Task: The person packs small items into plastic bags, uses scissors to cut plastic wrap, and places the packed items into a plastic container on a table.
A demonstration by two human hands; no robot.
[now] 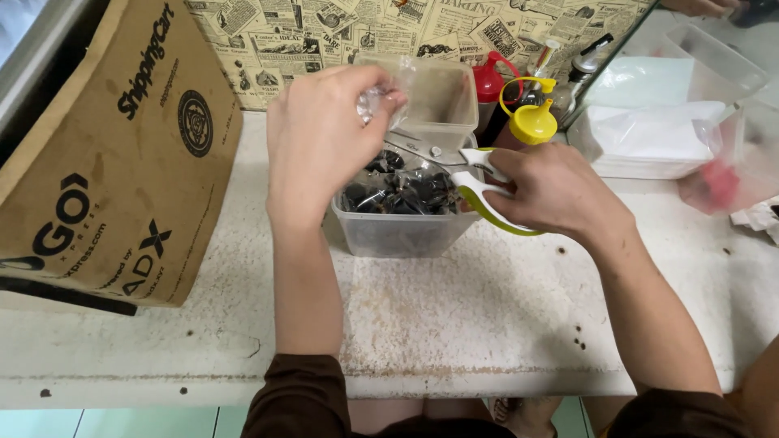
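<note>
Landmark: one clear plastic tub (398,231) at mid-table, part-filled with small dark packets (406,195); too many and too jumbled to count.

Nearest: worn white tabletop (454,316), bare in front of the tub. Two forearms in dark brown sleeves reach toward the tub from the near edge.

Hands: two, both the wearer's. Right hand (556,191) just right of the tub, fingers curled tight through the green-and-white handles of one pair of scissors (475,182). The blades point left over the tub's rim; whether they are parted I cannot tell. Left hand (320,142) raised above the tub's left corner, fingertips pinched together on one small clear plastic packet (377,101), held up off the tub contents.

Left of the tub: one brown cardboard box (114,154), tilted, standing well apart.

Behind the tub: a second clear container (442,101), touching or just beside it. Behind and right of the tub: two squeeze bottles, one with a yellow cap (531,122), one red-topped (491,81); further bottle tops behind them are not clear enough to count.

Far right of the tub: one shallow clear tray holding white sheets (649,134), one clear bag with something red inside (722,182).

Farthest: newsprint-patterned wall covering (341,32) behind everything.
</note>
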